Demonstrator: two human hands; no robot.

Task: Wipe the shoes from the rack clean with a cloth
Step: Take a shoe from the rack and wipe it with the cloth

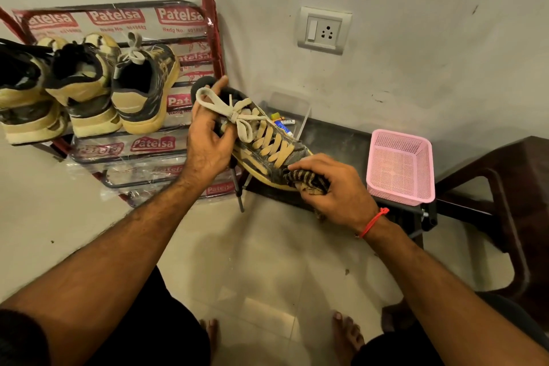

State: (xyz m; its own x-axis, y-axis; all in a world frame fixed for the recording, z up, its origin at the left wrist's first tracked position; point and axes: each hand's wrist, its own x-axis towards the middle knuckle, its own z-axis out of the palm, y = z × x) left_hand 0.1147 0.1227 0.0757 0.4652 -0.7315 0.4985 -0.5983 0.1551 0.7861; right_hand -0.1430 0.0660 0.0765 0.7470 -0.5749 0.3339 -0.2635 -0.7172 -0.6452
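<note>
Shoe (267, 145) was held in the air over the floor, in front of the rack (212, 38); we noted its long axis ran from the heel at upper left, nearest the rack, down to the toe at lower right. Our left hand (208, 140) gripped it at the heel and collar end, thumb up over the opening, fingers curled round the side by the lace bow. Our right hand (332, 184) lay at the opposite end, fingers closed on a bunched striped cloth (300, 180) and pressing it onto the toe cap and the edge of the sole. So the right hand was the nearer one to the toe; the rest of the upper lay up and to the left of it, along the laces toward the left hand. We judged the next stroke would need to travel that way along the axis. Three more shoes (89, 83) sat on the rack's upper shelf, heels toward us, apparently still to do. A pink basket (399, 168) stood on the low dark bench (341, 140) to the right
</note>
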